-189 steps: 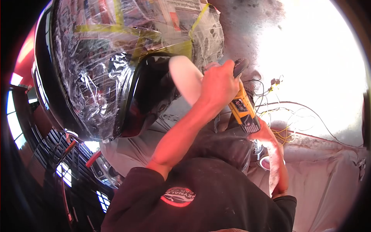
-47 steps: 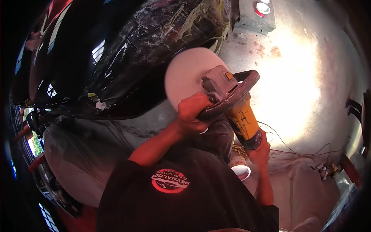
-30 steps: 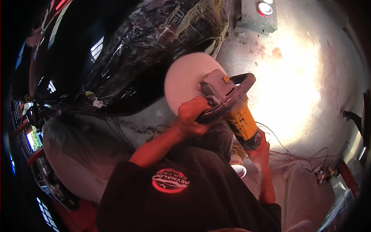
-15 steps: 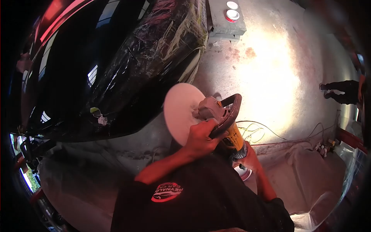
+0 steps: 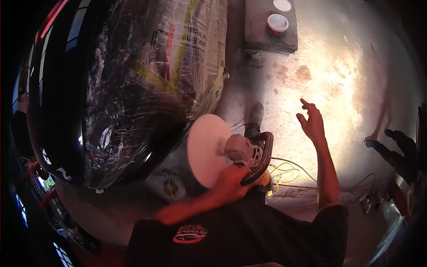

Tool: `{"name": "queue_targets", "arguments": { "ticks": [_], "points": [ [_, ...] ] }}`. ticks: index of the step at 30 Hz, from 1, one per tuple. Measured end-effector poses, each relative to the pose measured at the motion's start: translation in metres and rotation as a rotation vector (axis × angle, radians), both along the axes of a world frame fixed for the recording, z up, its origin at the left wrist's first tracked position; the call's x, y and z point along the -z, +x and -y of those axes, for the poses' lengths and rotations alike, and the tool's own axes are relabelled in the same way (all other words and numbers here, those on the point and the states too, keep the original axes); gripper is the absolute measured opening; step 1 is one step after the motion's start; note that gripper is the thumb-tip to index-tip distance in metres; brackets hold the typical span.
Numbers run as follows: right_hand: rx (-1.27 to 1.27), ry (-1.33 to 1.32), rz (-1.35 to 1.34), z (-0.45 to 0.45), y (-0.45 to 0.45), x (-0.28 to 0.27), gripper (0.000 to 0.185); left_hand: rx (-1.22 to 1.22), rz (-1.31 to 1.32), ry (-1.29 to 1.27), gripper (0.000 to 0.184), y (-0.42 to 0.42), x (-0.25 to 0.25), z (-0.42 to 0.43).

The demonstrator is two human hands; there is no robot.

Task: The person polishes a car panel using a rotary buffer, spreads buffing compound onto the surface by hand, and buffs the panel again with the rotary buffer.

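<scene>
My left hand (image 5: pixel 231 183) is wrapped round the black D-shaped handle of a yellow-and-grey polisher (image 5: pixel 242 149). The polisher is held in front of my body, with its large round pale pad (image 5: pixel 205 149) tipped to face left, apart from the car. Its yellow rear end is partly hidden below the handle. My right hand (image 5: pixel 312 123) is off the tool, stretched forward above the lit floor, fingers apart and holding nothing. To the left, the glossy black car (image 5: pixel 66 111) is partly covered by plastic film and taped newspaper (image 5: pixel 195 40).
An open tub (image 5: pixel 277 24) with white inside and a white lid (image 5: pixel 282 5) sit on a grey block (image 5: pixel 267 40) ahead. Yellow cable (image 5: pixel 284 173) loops on the floor beside the polisher. A person's legs (image 5: pixel 396 147) show at the right edge.
My right hand has let go of the polisher's rear body and reached forward and right. My left hand keeps its hold. The view has shifted, showing more of the newspaper.
</scene>
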State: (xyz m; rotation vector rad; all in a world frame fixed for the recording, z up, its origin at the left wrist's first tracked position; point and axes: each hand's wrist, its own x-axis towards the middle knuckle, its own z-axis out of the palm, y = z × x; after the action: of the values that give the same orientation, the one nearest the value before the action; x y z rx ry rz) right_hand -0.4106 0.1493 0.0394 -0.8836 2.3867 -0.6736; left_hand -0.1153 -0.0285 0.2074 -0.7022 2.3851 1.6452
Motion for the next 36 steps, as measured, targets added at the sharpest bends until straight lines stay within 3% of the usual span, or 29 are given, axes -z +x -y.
{"name": "queue_targets", "arguments": {
  "ticks": [3,9,11,15,21,26,29,32,35,36],
  "points": [
    [-0.121,-0.073,-0.269,0.102,-0.1,0.042,0.056,-0.073,0.036,0.022,0.031,-0.019,0.004,0.002],
    [-0.305,0.053,-0.464,0.227,-0.213,0.154,0.073,-0.123,-0.013,0.002,0.029,-0.02,0.026,0.007],
    [-0.332,0.118,-0.522,0.243,-0.239,0.192,0.072,-0.134,-0.027,0.018,0.029,-0.021,0.033,0.008],
    [-0.383,0.262,-0.513,0.261,-0.261,0.216,0.067,-0.222,0.006,0.061,0.028,-0.017,0.046,0.009],
    [-0.479,0.199,-0.466,0.262,-0.303,0.275,0.047,-0.299,0.065,0.075,0.028,-0.014,0.053,0.012],
    [-0.518,0.232,-0.502,0.271,-0.3,0.258,0.03,-0.354,0.098,0.093,0.029,-0.014,0.051,0.013],
    [-0.616,0.322,-0.531,0.271,-0.317,0.281,0.029,-0.381,0.119,0.082,0.029,-0.007,0.051,0.009],
    [-0.678,0.207,-0.598,0.268,-0.32,0.283,0.026,-0.405,0.138,0.073,0.03,-0.001,0.051,0.001],
    [-0.667,0.262,-0.525,0.275,-0.322,0.28,0.029,-0.415,0.139,0.065,0.03,0.007,0.052,-0.003],
    [-0.57,0.091,-0.573,0.271,-0.315,0.277,0.03,-0.412,0.135,0.066,0.031,0.01,0.052,-0.005]
  ]
}}
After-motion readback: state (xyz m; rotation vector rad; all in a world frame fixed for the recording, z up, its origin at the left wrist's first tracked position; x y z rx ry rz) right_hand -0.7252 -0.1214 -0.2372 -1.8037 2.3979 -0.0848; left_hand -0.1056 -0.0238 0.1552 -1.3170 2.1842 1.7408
